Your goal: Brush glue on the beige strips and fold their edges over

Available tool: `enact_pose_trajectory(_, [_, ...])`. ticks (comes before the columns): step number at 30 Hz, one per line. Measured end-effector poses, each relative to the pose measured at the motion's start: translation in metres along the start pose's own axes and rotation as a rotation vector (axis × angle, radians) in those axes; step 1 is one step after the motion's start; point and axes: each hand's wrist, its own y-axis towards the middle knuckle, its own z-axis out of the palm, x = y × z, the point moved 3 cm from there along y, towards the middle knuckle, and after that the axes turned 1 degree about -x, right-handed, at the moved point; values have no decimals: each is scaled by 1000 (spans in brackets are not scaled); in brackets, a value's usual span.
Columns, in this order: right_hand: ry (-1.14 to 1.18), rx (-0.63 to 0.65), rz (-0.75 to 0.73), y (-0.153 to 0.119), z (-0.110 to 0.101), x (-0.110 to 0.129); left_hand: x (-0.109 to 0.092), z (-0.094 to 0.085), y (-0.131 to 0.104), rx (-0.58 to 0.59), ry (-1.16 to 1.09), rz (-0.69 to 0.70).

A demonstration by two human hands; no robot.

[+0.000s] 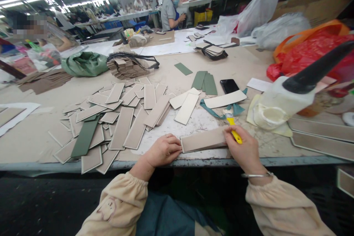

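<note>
A long beige strip (203,140) with a pale edge lies near the table's front edge, a second layer showing under its right end. The closed fingers of my left hand (164,150) pinch its left end. My right hand (245,146) is closed round a brush (230,121) with a yellow handle, bristles pointing away from me; its thumb and fingertips also grip the strip's right end. Beyond the brush, a whitish strip (225,99) rests across a teal cloth (238,109). Left of my left hand spreads a loose heap of beige pieces (121,127), with a dark green strip (85,136) on it.
A white glue container (284,99) with a black handle stands at right, near a black phone (229,86). Green pieces (205,82) lie mid-table. Red plastic bags (312,55) sit at back right, a green bag (85,63) at back left. A co-worker (170,9) stands beyond.
</note>
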Motion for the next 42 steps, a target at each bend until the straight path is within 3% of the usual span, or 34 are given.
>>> enact_pose_trajectory(6, [-8, 7, 42, -1, 0, -4, 1, -1, 1, 10, 11, -2])
enact_pose_trajectory(18, [-36, -12, -100, -1, 1, 3, 0, 0, 0, 6, 22, -8])
enact_pose_trajectory(42, [-86, -30, -165, -3, 6, -1, 0, -1, 3, 34, 21, -4])
